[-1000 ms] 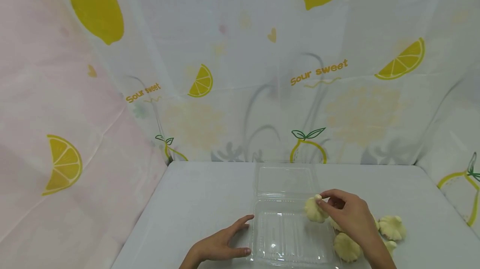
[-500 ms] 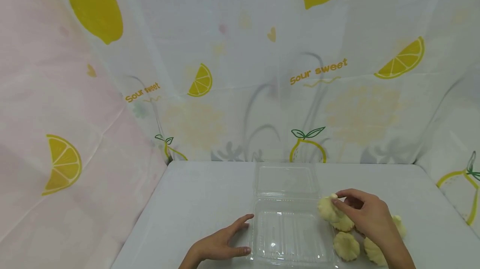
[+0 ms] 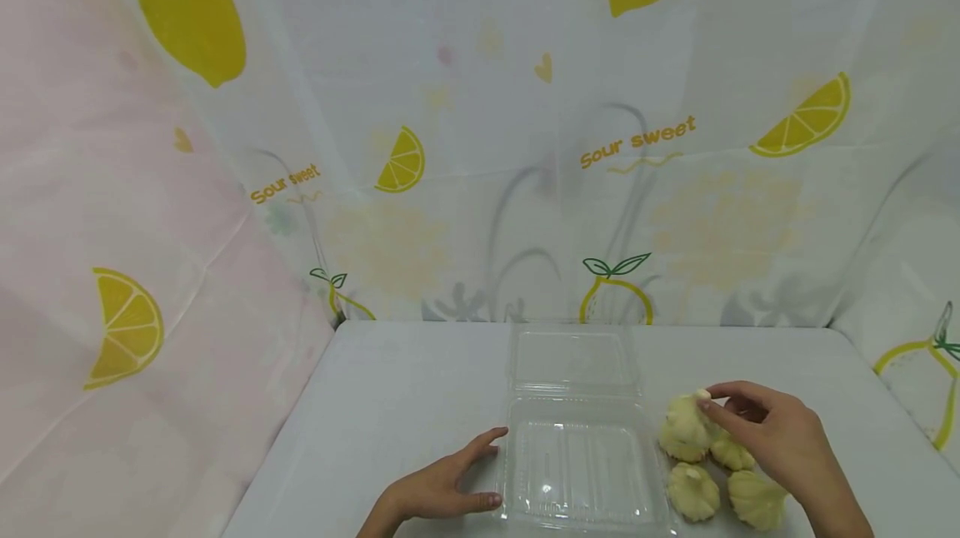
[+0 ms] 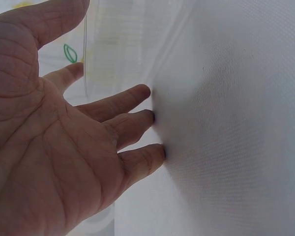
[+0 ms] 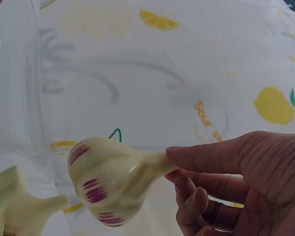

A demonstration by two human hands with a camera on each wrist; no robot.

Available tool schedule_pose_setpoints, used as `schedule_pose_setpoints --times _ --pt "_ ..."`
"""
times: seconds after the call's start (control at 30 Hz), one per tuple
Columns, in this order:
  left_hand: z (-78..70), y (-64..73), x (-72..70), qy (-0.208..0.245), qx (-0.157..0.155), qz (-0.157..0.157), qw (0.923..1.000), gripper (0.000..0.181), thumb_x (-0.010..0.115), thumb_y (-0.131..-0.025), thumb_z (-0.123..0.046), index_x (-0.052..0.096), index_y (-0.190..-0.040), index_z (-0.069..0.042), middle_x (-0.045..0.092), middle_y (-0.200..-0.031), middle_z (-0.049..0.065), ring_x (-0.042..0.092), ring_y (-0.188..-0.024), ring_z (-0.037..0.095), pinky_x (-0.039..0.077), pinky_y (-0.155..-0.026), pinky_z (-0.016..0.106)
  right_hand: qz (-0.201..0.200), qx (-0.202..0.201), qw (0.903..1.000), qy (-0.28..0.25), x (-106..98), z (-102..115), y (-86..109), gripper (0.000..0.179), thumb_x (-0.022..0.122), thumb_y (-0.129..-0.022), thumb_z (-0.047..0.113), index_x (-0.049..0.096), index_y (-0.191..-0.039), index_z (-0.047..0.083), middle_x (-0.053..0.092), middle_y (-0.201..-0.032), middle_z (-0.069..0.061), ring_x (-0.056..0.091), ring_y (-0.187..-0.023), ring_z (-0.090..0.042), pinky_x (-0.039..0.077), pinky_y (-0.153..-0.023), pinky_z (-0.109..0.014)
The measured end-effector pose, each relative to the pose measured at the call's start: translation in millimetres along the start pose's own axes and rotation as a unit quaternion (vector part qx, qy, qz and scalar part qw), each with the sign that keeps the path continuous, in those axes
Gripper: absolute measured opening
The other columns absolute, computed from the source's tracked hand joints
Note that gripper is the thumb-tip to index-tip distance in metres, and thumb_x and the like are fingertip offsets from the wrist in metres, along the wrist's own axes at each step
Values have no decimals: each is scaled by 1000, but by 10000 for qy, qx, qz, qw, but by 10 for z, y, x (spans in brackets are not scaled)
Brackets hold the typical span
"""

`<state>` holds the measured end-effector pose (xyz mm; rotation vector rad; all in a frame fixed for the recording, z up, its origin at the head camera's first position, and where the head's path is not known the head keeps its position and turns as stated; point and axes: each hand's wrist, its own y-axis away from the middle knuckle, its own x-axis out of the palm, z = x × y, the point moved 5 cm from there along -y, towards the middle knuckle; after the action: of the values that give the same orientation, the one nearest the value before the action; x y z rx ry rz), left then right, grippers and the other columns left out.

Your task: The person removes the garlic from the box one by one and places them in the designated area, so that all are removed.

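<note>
My right hand [image 3: 783,438] pinches a pale garlic bulb [image 3: 688,417] by its stem, thumb against fingertips. In the right wrist view this garlic bulb [image 5: 110,179] shows purple streaks and hangs apart from the other bulbs. Below it, right of the clear plastic box [image 3: 585,480], lie several more garlic bulbs [image 3: 693,491], partly covered by the held one. My left hand [image 3: 442,488] rests at the box's left edge, fingers spread and relaxed. The left wrist view has that hand's [image 4: 64,142] fingertips against the white tabletop, beside the box wall [image 4: 118,44].
The box lid [image 3: 573,359] lies folded back behind the box on the white table [image 3: 420,380]. Behind and beside the table hangs a lemon-print cloth [image 3: 480,213], its lower edge meeting the tabletop.
My right hand has moved right with the garlic bulb, from above the box's right side to above the other bulbs. The left hand has stayed at the box edge.
</note>
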<state>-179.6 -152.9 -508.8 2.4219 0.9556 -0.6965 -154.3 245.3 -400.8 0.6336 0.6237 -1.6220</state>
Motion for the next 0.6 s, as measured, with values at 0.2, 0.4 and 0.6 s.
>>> schedule_pose_setpoints --times 0.2,0.4,0.6 --pt "1 -2 1 78 -40 13 10000 78 67 -93 -47 19 -155 -39 44 -148 13 36 -139 31 32 -108 55 -50 108 9999 11 -63 -84 15 43 71 -90 47 74 -112 10 66 -84 3 58 -70 -4 43 -61 -26" --pt "3 3 2 122 -7 22 9999 78 67 -93 -46 19 -155 -39 44 -148 13 36 -139 30 32 -108 55 185 377 9991 5 -142 -190 19 53 67 -91 52 70 -118 7 67 -88 2 62 -73 -8 45 -62 -29" --pt "0 6 -1 177 -56 24 9998 78 67 -93 -46 19 -154 -39 44 -148 13 35 -139 31 31 -108 57 261 711 9971 65 -224 -300 10 61 65 -90 57 69 -122 6 68 -93 2 61 -76 -8 46 -64 -32"
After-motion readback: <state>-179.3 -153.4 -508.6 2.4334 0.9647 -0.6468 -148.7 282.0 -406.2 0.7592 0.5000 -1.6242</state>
